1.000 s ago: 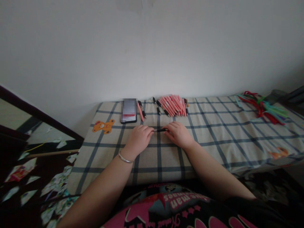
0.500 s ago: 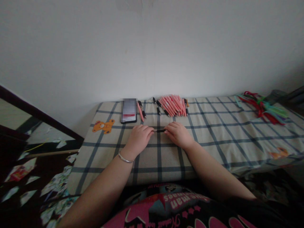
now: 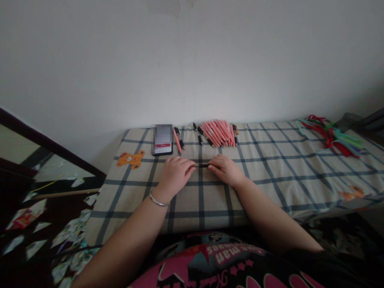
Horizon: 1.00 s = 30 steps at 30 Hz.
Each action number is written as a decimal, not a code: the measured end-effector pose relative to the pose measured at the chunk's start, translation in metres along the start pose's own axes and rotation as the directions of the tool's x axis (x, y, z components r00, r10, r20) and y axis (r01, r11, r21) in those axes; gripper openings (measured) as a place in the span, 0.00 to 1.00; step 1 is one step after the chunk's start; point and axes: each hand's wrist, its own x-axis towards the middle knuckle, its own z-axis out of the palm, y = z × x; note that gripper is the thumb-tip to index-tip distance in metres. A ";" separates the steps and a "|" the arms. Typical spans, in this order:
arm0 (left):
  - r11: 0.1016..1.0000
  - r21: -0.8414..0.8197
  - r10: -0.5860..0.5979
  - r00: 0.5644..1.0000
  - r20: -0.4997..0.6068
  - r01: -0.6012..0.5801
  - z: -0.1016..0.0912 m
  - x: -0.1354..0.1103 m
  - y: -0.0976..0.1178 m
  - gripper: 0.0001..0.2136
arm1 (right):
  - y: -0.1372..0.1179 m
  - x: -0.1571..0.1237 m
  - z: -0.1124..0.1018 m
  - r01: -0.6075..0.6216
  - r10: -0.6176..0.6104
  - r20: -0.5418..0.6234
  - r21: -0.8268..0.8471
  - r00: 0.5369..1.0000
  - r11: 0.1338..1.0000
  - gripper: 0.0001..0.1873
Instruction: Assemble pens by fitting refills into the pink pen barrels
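Note:
A slim pen part (image 3: 203, 165), black with a greyish thin end to the left, spans the gap between my hands just above the tablecloth. My left hand (image 3: 175, 174), with a silver bangle at the wrist, pinches its left end. Pressed together on the black right end are the fingers of my right hand (image 3: 225, 171). Both ends are hidden inside the fingers. Beyond my hands lies a pile of pink pen barrels (image 3: 217, 133) with black pieces around it. A single pink barrel (image 3: 177, 141) rests beside two black pieces (image 3: 181, 144).
A phone (image 3: 163, 140) with a blurred screen lies left of the single barrel. Tangled coloured ribbons (image 3: 333, 136) are at the table's right. The checked tablecloth (image 3: 264, 160) reaches the white wall. Paper scraps (image 3: 72, 236) litter the area below left.
My left fingers have shifted very slightly to the right along the pen part. My right hand has barely moved, and the items on the table are unchanged.

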 end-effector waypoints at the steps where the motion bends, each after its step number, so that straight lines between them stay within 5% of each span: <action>1: 1.000 -0.023 -0.011 1.000 -0.013 0.011 0.000 0.000 0.000 0.07 | 0.000 0.000 0.000 -0.023 0.023 -0.009 0.012 1.000 1.000 0.13; 6: 0.962 -0.249 -0.138 0.985 -0.100 0.110 -0.001 0.002 -0.004 0.10 | 0.002 0.001 0.002 -0.138 0.142 -0.091 0.049 0.986 0.989 0.14; 10: 0.805 -0.548 -0.328 0.940 -0.095 0.226 0.002 0.001 -0.010 0.12 | 0.006 0.001 0.003 -0.162 0.177 -0.180 0.098 0.968 0.982 0.13; 12: 0.649 -0.707 -0.428 0.903 -0.035 0.281 0.007 0.001 -0.013 0.14 | 0.007 0.001 0.003 -0.161 0.181 -0.197 0.115 0.964 0.980 0.12; 16: 0.160 -0.958 -0.565 0.818 0.109 0.238 0.015 0.004 -0.016 0.17 | 0.006 0.002 0.003 -0.159 0.178 -0.197 0.111 0.964 0.981 0.11; 19: -0.037 -0.967 -0.535 0.813 0.232 0.251 0.013 0.007 -0.010 0.17 | 0.003 0.003 0.005 -0.143 0.163 -0.216 0.107 0.963 0.984 0.10; 30: -0.010 -0.971 -0.474 0.853 0.216 0.240 0.010 0.008 0.001 0.15 | 0.007 0.003 0.007 -0.076 0.093 -0.267 0.075 0.959 0.994 0.05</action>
